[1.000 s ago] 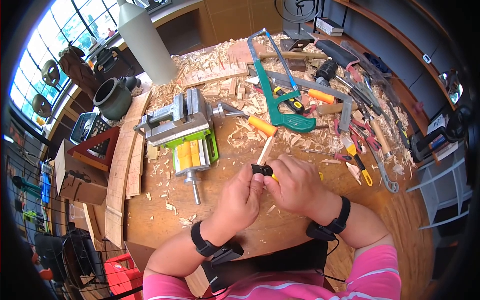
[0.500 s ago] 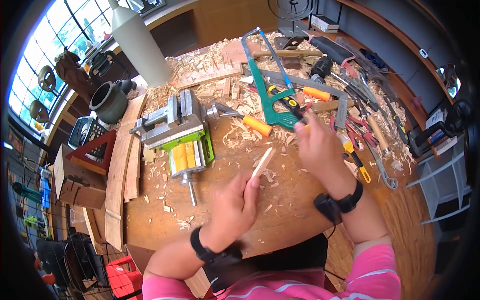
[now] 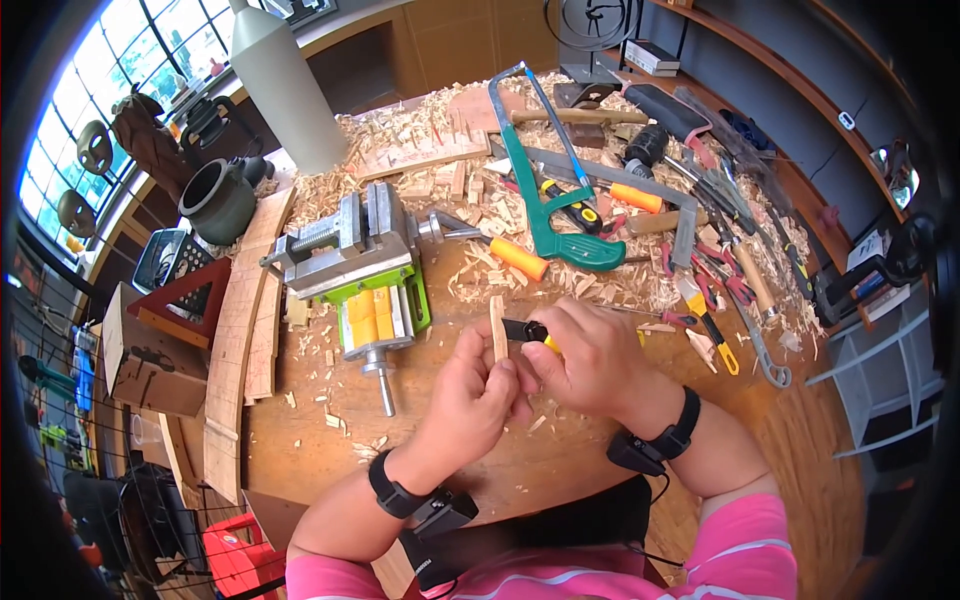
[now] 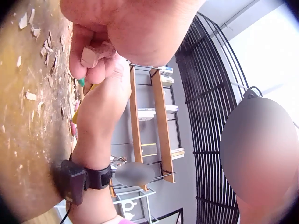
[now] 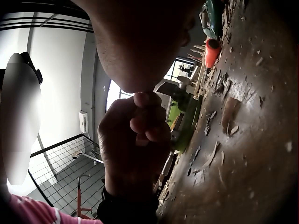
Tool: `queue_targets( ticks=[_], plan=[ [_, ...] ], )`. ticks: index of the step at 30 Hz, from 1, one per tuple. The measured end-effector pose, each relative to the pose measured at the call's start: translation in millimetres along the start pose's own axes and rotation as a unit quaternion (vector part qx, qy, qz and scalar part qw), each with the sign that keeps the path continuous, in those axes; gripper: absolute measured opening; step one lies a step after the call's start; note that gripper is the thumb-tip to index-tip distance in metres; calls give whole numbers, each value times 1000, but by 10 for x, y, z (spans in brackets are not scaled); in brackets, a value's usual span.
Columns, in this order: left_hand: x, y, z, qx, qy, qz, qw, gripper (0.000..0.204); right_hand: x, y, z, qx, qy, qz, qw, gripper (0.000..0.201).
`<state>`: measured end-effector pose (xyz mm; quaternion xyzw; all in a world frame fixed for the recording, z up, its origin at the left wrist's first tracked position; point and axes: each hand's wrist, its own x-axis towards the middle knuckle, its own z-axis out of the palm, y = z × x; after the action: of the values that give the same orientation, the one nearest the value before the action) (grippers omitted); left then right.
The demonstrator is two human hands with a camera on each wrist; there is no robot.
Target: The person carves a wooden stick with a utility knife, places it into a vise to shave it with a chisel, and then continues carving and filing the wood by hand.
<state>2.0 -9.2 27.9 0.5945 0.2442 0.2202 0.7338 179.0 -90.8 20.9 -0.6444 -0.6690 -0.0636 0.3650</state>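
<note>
My left hand [image 3: 470, 395] grips a thin wooden stick [image 3: 499, 325], pointing away from me over the bench. The stick's pale squared end [image 4: 88, 57] sticks out below the curled fingers in the left wrist view. In my right hand [image 3: 590, 355] is a utility knife [image 3: 537, 331] with a dark blade and some yellow on its body. The blade lies across the stick's right side, just ahead of the left fingers. Both hands are close together, and the right fingers hide most of the knife's handle.
Left of the hands stands a metal vise [image 3: 345, 245] on a green base. Beyond them lie a green hacksaw [image 3: 540, 205], an orange handle [image 3: 518, 258] and many shavings. Pliers, a wrench [image 3: 768, 358] and other tools crowd the right; long planks [image 3: 238, 360] line the left edge.
Half a second ago the right hand was lifted away to the upper right with the knife; now it is back at the stick. The left hand has turned the stick more upright in view.
</note>
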Motion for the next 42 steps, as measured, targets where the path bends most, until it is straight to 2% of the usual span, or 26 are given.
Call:
queue_targets(
  ticks=[3,5,6,9,11,15,17,20,23,28,30,33,34,36,38,40,42],
  plan=[
    [18,-22,-15,-7,18,-5,1000,26,6,-20,-9,-6,4,-18,1000,26],
    [37,-72,-88,79,-13,13,997,26,-18,-34,0,-13,-4,-16,1000,26],
    [23,-44,-67,79,-14,12,997,26,-27,-40,5,-19,-12,-14,1000,26],
    [-18,29,6,67,3,20,998,20,-20,-66,-20,-25,-5,-24,999,26],
    [-28,0,41,168,44,83,981,19,-27,-92,-30,-33,0,-21,999,26],
    [-26,-6,56,169,70,85,980,18,-62,-102,-2,-52,5,-16,998,26],
    [-14,-28,16,262,94,99,955,16,-76,-127,-3,-59,8,-14,998,26],
    [3,-6,12,292,105,115,944,19,-86,-151,1,-69,13,-10,998,26],
    [-2,23,-20,336,98,106,931,23,-94,-156,10,-72,15,-6,997,26],
    [32,34,-23,313,103,90,940,31,-88,-175,4,-73,26,-4,997,27],
    [53,29,-24,310,109,70,942,33,-71,-175,-3,-56,35,32,997,27],
    [81,24,-15,288,108,60,950,37,-51,-153,-12,-63,34,36,997,27],
    [48,65,14,324,105,45,939,37,5,-52,-55,-62,34,36,997,27],
    [-11,68,26,360,99,31,927,37,109,258,-190,-127,75,234,961,27],
    [-53,10,16,282,60,20,957,34,32,407,-203,-129,63,224,964,26],
    [25,-39,-20,264,53,17,963,30,33,405,-203,-126,53,210,968,26],
    [56,-101,-76,252,49,6,966,27,54,239,-102,-26,56,104,993,25]
  ],
)
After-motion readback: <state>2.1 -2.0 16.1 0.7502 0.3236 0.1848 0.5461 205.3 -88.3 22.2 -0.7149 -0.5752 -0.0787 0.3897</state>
